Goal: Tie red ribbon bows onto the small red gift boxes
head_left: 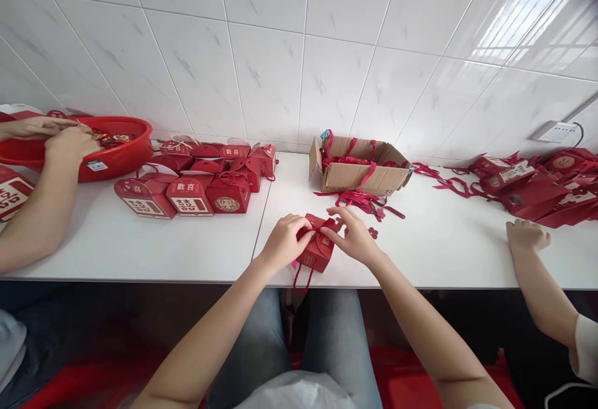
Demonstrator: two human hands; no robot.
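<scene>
Ribbon tie on red gift box

Box [318, 248] sits at the front edge of the white table [196, 247], btwn both hands. Left hand [284, 242] is curled, fingertips pinched on the ribbon [322, 227] at the box top. Right hand [355, 235] is also pinching, thumb & forefinger closed on the ribbon's other side, other fingers loose. Best approach, imo: keep tension even on both ends, knot centred over the top flaps, box flat on the table. A ribbon end dangles off the edge.

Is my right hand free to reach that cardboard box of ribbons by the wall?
Probably not at once: the right hand and left hand both pinch the ribbon on the small red box. The way to the cardboard box holds only loose ribbons.
</scene>
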